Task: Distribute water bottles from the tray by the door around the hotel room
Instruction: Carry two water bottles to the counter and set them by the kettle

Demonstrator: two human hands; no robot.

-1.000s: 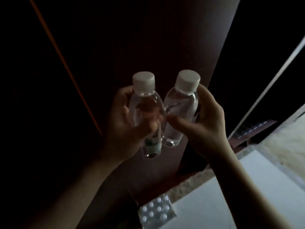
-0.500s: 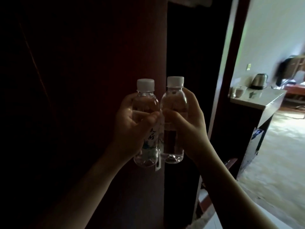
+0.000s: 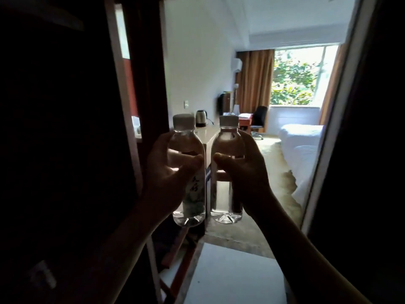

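I hold two small clear water bottles with white caps upright in front of me, side by side with a narrow gap between them. My left hand [image 3: 168,172] grips the left bottle [image 3: 192,200], which carries a label with dark writing. My right hand [image 3: 245,172] grips the right bottle [image 3: 226,141] around its middle, and no label shows on it. The tray by the door is out of view.
A dark wall and door frame [image 3: 122,106] fill the left; another dark frame [image 3: 333,128] stands right. Ahead are a counter [image 3: 208,133] with a kettle [image 3: 201,118], a desk with a black chair [image 3: 259,119], a white bed [image 3: 300,145], curtains and a bright window [image 3: 295,77].
The view has swung up from the floor and dark door to the lit room ahead. Both bottles went from tilted and touching to upright and slightly apart.
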